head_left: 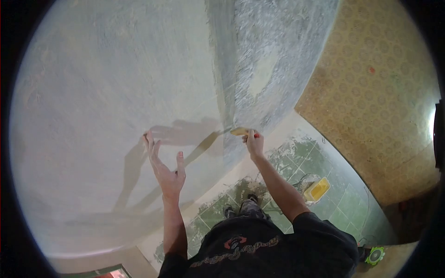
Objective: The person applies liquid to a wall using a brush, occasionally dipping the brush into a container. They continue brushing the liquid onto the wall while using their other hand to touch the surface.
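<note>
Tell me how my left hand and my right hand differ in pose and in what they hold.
Your left hand is open with its fingers spread, while your right hand is closed around a tan tool. The left hand shows nothing in its grasp; the right hand has that tool. Both are bare and raised in front of the wall.

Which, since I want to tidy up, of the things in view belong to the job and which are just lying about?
In the job:
small tan hand tool, in the right hand
pale grey, rough-surfaced wall
yellow rectangular tub on the green-tiled floor, probably

Seemingly just lying about:
round, lime-green-rimmed object, lower right
</note>
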Demonstrator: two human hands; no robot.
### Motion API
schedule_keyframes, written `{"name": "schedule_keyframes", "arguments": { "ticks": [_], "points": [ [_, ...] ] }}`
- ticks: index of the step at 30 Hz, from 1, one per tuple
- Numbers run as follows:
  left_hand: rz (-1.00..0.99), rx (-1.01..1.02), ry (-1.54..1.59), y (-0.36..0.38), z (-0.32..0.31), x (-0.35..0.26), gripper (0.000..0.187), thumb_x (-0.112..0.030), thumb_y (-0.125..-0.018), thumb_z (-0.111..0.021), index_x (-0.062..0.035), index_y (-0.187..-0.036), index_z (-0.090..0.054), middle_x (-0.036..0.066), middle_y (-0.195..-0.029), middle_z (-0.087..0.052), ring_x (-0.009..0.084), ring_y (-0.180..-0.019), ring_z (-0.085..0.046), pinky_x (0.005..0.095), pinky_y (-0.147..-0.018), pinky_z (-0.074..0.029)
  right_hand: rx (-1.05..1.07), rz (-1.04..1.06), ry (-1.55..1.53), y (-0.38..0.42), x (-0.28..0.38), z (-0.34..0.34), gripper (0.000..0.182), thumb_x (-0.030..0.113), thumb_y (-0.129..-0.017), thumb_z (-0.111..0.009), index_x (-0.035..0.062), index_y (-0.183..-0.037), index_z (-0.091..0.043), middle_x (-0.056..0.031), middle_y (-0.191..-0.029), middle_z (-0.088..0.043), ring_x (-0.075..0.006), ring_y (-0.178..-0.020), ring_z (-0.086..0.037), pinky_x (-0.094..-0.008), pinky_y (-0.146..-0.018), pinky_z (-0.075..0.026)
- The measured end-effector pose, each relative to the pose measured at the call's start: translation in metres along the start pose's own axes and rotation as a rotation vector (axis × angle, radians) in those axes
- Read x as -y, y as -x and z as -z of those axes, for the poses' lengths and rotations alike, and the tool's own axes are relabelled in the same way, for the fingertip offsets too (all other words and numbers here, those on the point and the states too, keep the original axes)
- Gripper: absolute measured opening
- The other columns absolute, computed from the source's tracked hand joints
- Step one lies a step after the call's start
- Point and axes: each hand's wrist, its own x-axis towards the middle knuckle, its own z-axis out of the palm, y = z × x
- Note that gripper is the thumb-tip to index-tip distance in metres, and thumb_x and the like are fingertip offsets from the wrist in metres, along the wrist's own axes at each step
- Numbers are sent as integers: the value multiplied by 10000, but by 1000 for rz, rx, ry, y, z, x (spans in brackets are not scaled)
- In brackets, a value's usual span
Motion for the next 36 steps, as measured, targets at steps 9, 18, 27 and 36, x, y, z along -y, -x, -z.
{"name": "schedule_keyframes", "arguments": {
  "ticks": [9, 18, 27, 36],
  "points": [
    [-77, 41, -94, -29, -16, -17, 693, -156, -940, -697, -41, -1535, -361, 233, -1640, -318, 482, -1543, -192, 610, -1228, -210, 155, 564, -427, 7, 233, -67, 356, 272, -1070, -447, 0, -995, -663, -69, -853, -662, -136, -771, -595, -289, -726, -460],
    [-30, 183, -154, -45, -28, 1, 798, -191, -935, -712, -48, -1595, -286, 208, -1668, -270, 470, -1558, -132, 591, -1247, -184, -20, 281, -190, 0, -47, -7, 316, 170, -1047, -456, -24, -942, -682, -46, -741, -637, -122, -661, -574, -278, -633, -449],
    [12, 171, -180, -42, -39, 11, 783, -172, -942, -703, -61, -1596, -286, 192, -1686, -232, 468, -1563, -96, 583, -1239, -218, 119, 350, -177, -17, 80, -35, 320, 225, -1078, -490, 21, -951, -701, -8, -776, -651, -80, -693, -568, -268, -631, -457],
    [-2, 173, -260, -41, -41, 15, 748, -175, -963, -696, -56, -1585, -297, 189, -1677, -246, 427, -1572, -95, 519, -1070, -505, 124, 536, -402, -14, 44, -36, 321, 174, -1075, -443, -15, -954, -672, -124, -877, -678, -188, -765, -624, -325, -719, -482]
  ]
}}
